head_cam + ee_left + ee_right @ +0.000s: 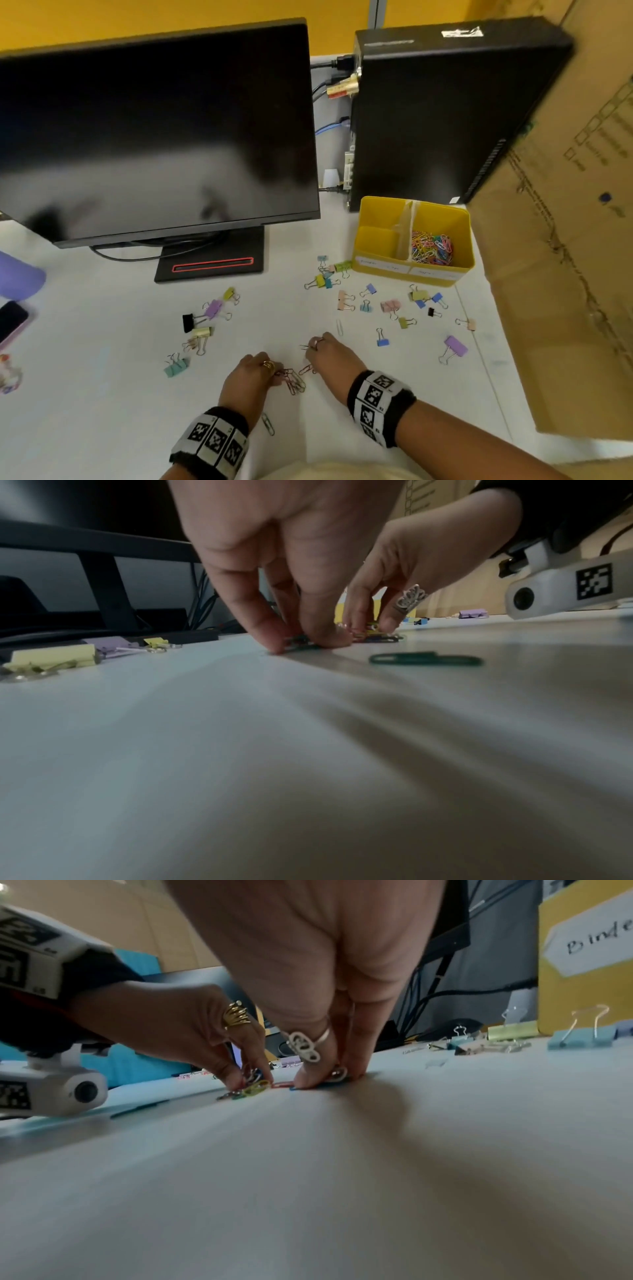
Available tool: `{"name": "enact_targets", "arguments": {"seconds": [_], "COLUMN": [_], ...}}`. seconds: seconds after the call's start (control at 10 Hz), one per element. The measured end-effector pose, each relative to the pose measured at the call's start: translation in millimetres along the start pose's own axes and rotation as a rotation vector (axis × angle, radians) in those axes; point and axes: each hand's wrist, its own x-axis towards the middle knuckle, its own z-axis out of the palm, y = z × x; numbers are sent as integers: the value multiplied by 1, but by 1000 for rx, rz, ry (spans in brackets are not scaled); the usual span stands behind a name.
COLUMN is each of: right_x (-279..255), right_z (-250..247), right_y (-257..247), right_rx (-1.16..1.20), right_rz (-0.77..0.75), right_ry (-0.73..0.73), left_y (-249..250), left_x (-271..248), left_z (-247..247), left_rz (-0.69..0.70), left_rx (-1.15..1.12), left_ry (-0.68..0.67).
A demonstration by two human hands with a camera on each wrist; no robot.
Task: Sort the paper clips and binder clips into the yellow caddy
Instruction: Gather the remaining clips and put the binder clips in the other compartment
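The yellow caddy (pixel 383 219) stands at the back right; its right compartment holds a heap of coloured paper clips (pixel 432 248), and the left one looks empty. My left hand (pixel 274 371) pinches a small bunch of paper clips (pixel 293 380) against the table, fingertips (pixel 274 639) curled down on them. Just to its right, my right hand (pixel 308 356) pinches a blue paper clip (pixel 329 1084) at the table surface, with a red clip (pixel 282 1084) beside it. Coloured binder clips (pixel 390 306) lie scattered in front of the caddy, with several more (pixel 202 331) at the left.
A lone green paper clip (pixel 268 425) lies near my left wrist, a white one (pixel 339 327) ahead of my right hand. A black monitor (pixel 154 137) and computer tower (pixel 438 113) stand behind, a cardboard box (pixel 565 274) at the right, a phone (pixel 10 322) at the left edge.
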Motion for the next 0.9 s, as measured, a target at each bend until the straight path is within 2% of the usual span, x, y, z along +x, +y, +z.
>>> {"name": "enact_targets", "arguments": {"seconds": [0.1,0.2,0.3,0.4,0.5,0.6,0.7,0.8,0.9], "right_x": [1,-1,-3,-7,-15,-29,-49,-63,-64], "right_z": [-2,-2,-8,-9,-11,-21,-54,-96,-132], "right_y": [5,12,19,30,41,50,60,96,139], "right_rx": [-67,-14,123,312,385,555,850,956,779], "right_rz": [25,73,112,132,132,145,223,328,509], "right_ry": [-6,-36,-90,-43,-39,227,494,841,1135], "left_y": [8,8,6,9,17,34,69,119,173], "left_x": [10,21,29,34,38,49,71,106,146], "left_z": [-18,-17,-17,-25,-42,-64,-91,-114,-129], "left_rz": [-78,-69,-85,-110,-120,-62,56,149,172], "left_rx": [7,24,-21,-92,-275,-416,-515,-541,-535], "left_ry": [-9,-49,-93,-103,-46,7,11,2,40]}}
